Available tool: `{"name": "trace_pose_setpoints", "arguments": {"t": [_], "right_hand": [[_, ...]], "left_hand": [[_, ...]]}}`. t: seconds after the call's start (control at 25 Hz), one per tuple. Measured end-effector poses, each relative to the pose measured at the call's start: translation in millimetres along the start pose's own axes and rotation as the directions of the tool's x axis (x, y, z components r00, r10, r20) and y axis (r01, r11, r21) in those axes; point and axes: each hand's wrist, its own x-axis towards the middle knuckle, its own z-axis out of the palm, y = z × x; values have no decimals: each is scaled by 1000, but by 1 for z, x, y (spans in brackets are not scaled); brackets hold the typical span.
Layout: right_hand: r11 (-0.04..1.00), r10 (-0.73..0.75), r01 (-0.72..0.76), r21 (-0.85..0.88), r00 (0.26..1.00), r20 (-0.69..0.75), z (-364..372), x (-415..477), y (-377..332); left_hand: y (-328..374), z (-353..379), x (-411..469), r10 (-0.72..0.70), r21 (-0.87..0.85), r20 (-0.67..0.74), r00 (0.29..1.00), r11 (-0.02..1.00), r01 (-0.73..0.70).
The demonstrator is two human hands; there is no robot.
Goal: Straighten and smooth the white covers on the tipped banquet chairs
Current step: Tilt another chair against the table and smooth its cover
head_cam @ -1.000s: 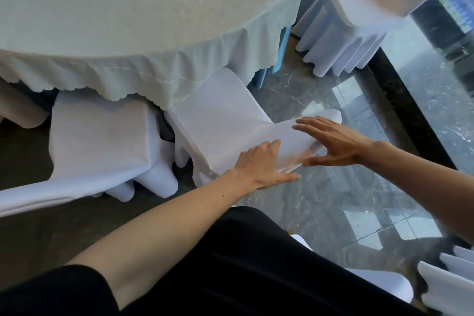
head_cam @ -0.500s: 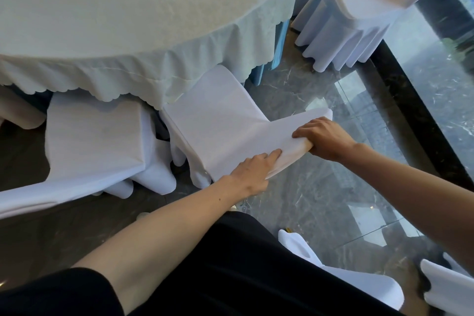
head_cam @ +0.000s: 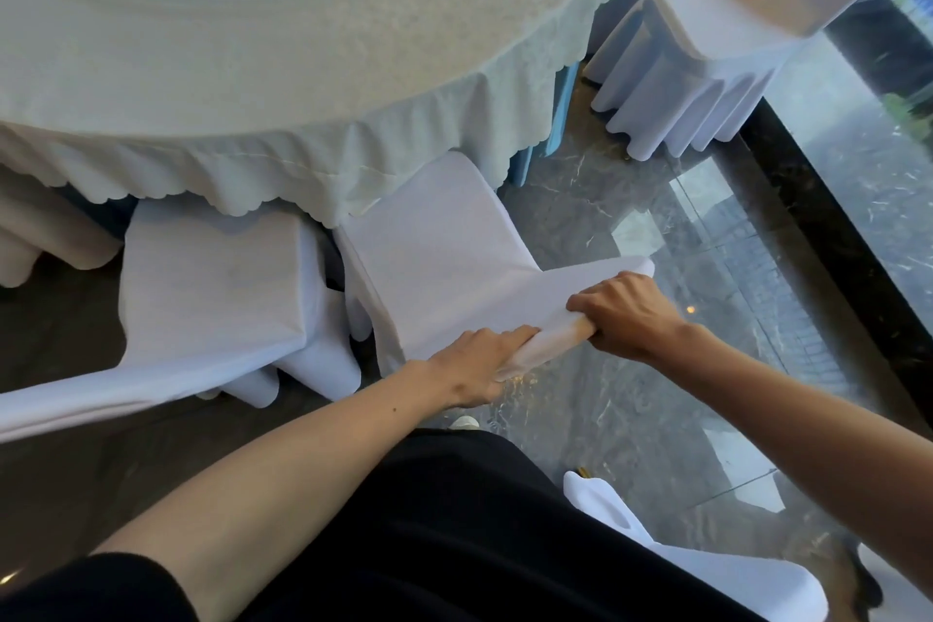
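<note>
Hidden: far end of the chair cover (head_cam: pixel 439 268), beyond the hands, under the table (head_cam: pixel 303 116) cloth.
Axis: its near edge runs from left hand (head_cam: pixel 479 364) to right hand (head_cam: pixel 626 313).
Hands: both curled round that edge.

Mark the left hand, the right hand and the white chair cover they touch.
left hand (head_cam: pixel 474 364), head view, back of the hand.
right hand (head_cam: pixel 628 313), head view, back of the hand near the knuckles.
chair cover (head_cam: pixel 434 263), head view, flat back panel.
</note>
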Motion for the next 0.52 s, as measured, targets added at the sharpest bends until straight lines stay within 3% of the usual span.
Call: {"name": "trace_pose_setpoints", "arguments": {"t": [0.24,0.44,0.52], "right_hand": [[999,-50,52,16,993,-108,1,-3,-49],[956,-60,97,278,989,-137,5,14,-75],[948,-73,119,295,984,-161,4,22,-83]], "left_hand": [[-34,-4,-41,-15,-29,74,997,999,17],[-58,-14,-60,-38,-98,111,993,994,50],[-68,-18,-66,-70,-136,115,991,987,86]]}}
